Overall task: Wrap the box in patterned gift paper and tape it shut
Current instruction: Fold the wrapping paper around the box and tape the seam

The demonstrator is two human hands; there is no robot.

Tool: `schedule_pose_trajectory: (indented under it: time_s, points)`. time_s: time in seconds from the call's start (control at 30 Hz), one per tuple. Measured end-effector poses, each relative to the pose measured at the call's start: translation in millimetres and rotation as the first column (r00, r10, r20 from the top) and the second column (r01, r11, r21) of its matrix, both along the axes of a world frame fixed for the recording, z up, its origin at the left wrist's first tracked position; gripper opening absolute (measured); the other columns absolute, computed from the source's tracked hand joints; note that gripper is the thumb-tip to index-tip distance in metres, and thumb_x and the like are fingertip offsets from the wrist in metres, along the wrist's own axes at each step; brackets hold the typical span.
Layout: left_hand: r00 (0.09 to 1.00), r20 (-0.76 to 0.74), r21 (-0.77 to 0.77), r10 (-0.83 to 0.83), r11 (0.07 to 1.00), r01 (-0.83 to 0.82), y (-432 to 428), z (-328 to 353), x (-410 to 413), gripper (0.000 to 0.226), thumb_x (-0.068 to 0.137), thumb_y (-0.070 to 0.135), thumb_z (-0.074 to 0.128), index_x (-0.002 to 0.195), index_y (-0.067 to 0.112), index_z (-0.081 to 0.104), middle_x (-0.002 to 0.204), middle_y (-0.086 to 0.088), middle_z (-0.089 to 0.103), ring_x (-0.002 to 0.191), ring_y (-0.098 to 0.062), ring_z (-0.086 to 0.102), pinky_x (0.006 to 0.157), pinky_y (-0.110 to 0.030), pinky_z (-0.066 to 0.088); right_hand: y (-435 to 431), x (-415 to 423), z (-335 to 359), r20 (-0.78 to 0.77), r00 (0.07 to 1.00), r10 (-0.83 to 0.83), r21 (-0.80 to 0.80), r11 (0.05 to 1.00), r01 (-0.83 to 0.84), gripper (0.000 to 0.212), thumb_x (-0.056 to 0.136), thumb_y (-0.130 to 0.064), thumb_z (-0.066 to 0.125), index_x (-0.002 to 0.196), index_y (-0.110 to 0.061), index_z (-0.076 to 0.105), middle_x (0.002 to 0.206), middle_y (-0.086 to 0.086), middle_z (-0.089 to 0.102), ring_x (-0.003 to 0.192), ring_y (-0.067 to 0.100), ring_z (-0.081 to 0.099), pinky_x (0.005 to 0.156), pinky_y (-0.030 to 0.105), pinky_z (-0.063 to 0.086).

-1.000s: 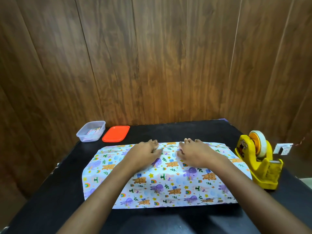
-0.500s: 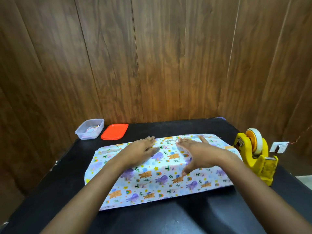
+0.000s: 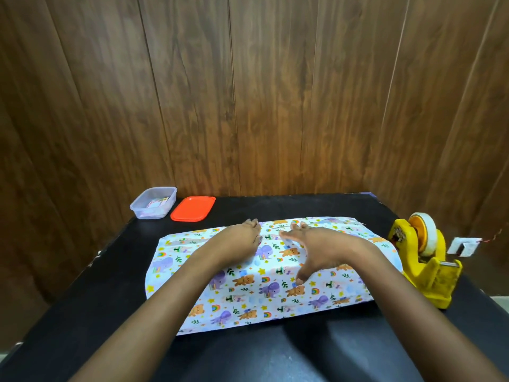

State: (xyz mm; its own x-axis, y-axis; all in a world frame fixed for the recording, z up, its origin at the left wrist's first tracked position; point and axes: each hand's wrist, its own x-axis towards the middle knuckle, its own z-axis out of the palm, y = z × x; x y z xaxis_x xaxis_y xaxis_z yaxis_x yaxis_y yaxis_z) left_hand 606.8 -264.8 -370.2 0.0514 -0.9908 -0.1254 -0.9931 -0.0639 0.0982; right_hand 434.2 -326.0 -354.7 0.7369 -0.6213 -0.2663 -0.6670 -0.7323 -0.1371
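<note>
While left hand (image 3: 241, 239) rests on gift paper (image 3: 248, 301), right hand (image 3: 316, 250) arches.

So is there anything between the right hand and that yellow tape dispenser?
Nothing visible. The right hand is spread over the patterned paper; between it and the tape dispenser lie only flat paper and black table. The clear box and orange lid sit at the far left.

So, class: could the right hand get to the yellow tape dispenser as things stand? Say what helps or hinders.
Probably yes. The right hand lies open over the gift paper, and the tape dispenser stands beside the paper on that same side, with nothing between.
</note>
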Motion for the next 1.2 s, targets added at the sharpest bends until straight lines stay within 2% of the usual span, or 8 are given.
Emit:
schedule_pose_trajectory:
  time_s: [0.1, 0.17, 0.23, 0.33, 0.57, 0.7, 0.9, 1.2]
  points:
    - [1.0, -0.007, -0.035, 0.029, 0.999, -0.03, 1, -3, -5, 0.049, 0.104, 0.016, 0.024, 0.149, 0.004, 0.011, 0.158, -0.007, 0.006, 0.145, -0.016, 0.007, 0.117, -0.027, 0.012, -3, -5, 8, 0.053, 0.998, -0.02, 0.079, 0.997, 0.015, 0.093, 0.072, -0.051, 0.073, 0.148, -0.033, 0.022, 0.156, -0.006, 0.02, 0.142, 0.02, 0.023, 0.113, 0.035, 0.025]
    - [0.998, -0.06, -0.049, 0.031, 0.998, -0.034, 3, -1, -4, 0.048, 0.104, 0.018, 0.024, 0.149, 0.004, 0.013, 0.158, -0.007, 0.008, 0.145, -0.015, 0.009, 0.115, -0.025, 0.011, -13, -3, 12, 0.193, 0.979, -0.061, 0.087, 0.995, 0.045, 0.073, 0.078, -0.054, 0.065, 0.141, -0.028, 0.04, 0.145, -0.007, 0.04, 0.133, 0.018, 0.039, 0.106, 0.032, 0.033]
    - [0.992, -0.125, -0.06, 0.03, 0.998, -0.038, 5, 1, -3, 0.049, 0.104, 0.022, 0.025, 0.149, 0.005, 0.016, 0.158, -0.006, 0.011, 0.145, -0.014, 0.011, 0.113, -0.023, 0.01, -28, 4, 9, 0.269, 0.961, -0.067, -0.003, 0.998, 0.071, 0.055, 0.088, -0.046, 0.058, 0.137, -0.024, 0.046, 0.142, -0.005, 0.046, 0.13, 0.018, 0.042, 0.105, 0.032, 0.035]
    - [0.984, -0.177, -0.059, 0.031, 0.997, -0.042, 7, -1, -2, 0.055, 0.102, 0.032, 0.03, 0.148, 0.006, 0.018, 0.157, -0.006, 0.012, 0.145, -0.015, 0.012, 0.114, -0.024, 0.012, -43, 17, 3, 0.21, 0.978, -0.013, -0.077, 0.997, 0.03, 0.044, 0.096, -0.023, 0.049, 0.139, -0.023, 0.044, 0.147, -0.002, 0.04, 0.136, 0.017, 0.035, 0.109, 0.03, 0.028]
    - [0.993, -0.117, -0.08, -0.025, 0.997, 0.016, 17, -5, -13, 0.079, 0.092, 0.059, 0.034, 0.149, 0.009, 0.011, 0.159, -0.005, 0.004, 0.146, -0.016, 0.002, 0.119, -0.033, 0.008, -52, 31, -5, 0.158, 0.979, 0.129, -0.274, 0.958, -0.082, 0.031, 0.094, -0.015, 0.042, 0.119, -0.016, 0.062, 0.114, 0.004, 0.066, 0.098, 0.021, 0.061, 0.087, 0.037, 0.049]
    - [0.98, 0.067, -0.124, -0.188, 0.973, 0.196, 35, -9, -42, 0.086, 0.089, 0.061, 0.041, 0.15, 0.012, 0.006, 0.158, -0.003, -0.004, 0.146, -0.015, -0.003, 0.118, -0.031, 0.001, -59, 34, -14, 0.134, 0.979, 0.156, -0.417, 0.905, -0.087, 0.025, 0.097, -0.017, 0.036, 0.094, -0.012, 0.06, 0.094, 0.009, 0.068, 0.082, 0.025, 0.06, 0.071, 0.036, 0.048]
    - [0.964, 0.192, -0.217, -0.182, 0.95, 0.223, 38, -26, -53, 0.07, 0.098, 0.041, 0.039, 0.15, 0.009, 0.004, 0.158, -0.007, -0.001, 0.146, -0.02, 0.0, 0.117, -0.031, 0.003, -60, 36, -19, 0.279, 0.951, 0.131, -0.431, 0.902, 0.002, 0.024, 0.096, -0.009, 0.041, 0.112, -0.015, 0.058, 0.095, 0.009, 0.069, 0.088, 0.026, 0.062, 0.074, 0.035, 0.048]
    - [0.957, 0.152, -0.228, -0.246, 0.934, 0.276, 44, -22, -46, 0.08, 0.092, 0.055, 0.043, 0.15, 0.012, 0.007, 0.159, -0.004, 0.001, 0.146, -0.017, 0.002, 0.116, -0.027, 0.005, -61, 41, -18, 0.411, 0.907, 0.093, -0.399, 0.913, 0.087, 0.025, 0.095, -0.004, 0.043, 0.111, -0.012, 0.061, 0.096, 0.01, 0.068, 0.088, 0.028, 0.063, 0.07, 0.032, 0.045]
